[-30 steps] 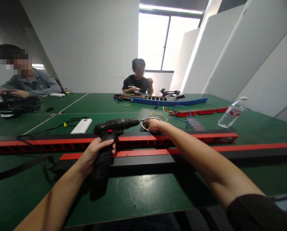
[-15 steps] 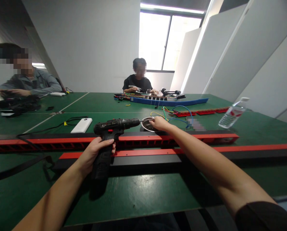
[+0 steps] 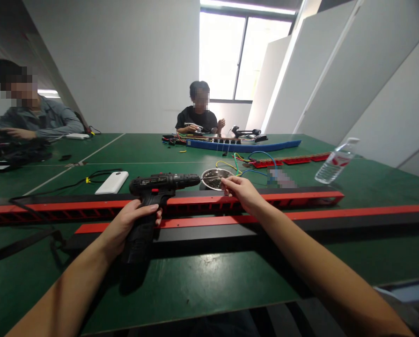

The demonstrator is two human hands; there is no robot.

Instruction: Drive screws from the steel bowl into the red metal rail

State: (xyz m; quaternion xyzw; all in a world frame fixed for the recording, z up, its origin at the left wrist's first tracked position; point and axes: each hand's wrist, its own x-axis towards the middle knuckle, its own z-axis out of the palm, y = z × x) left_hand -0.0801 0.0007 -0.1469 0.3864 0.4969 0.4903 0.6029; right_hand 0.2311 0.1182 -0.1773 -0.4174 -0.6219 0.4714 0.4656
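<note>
A black cordless drill (image 3: 153, 185) is gripped in my left hand (image 3: 130, 220), its chuck pointing right. A long thin bit (image 3: 211, 177) runs out from the chuck over a round metal bowl (image 3: 216, 170) of small dark pieces. My right hand (image 3: 242, 189) is pinched at the bit's tip, beside the bowl's right edge; what lies between those fingertips is too small to make out. Below the drill lie two long red-and-black bars, the rear bar (image 3: 188, 201) and the front bar (image 3: 209, 235), roughly parallel across the table.
A white power bank (image 3: 111, 183) with a black cable lies left of the drill. Colored wires (image 3: 236, 161), a red strip (image 3: 297, 160) and a water bottle (image 3: 336, 161) are at the right. Two people sit across the green table (image 3: 146, 161), one behind a blue bar (image 3: 244, 147).
My right hand has drawn back from over the bowl toward me, its fingers now at the bit's tip. The drill stays in my left hand. The far person has raised a hand.
</note>
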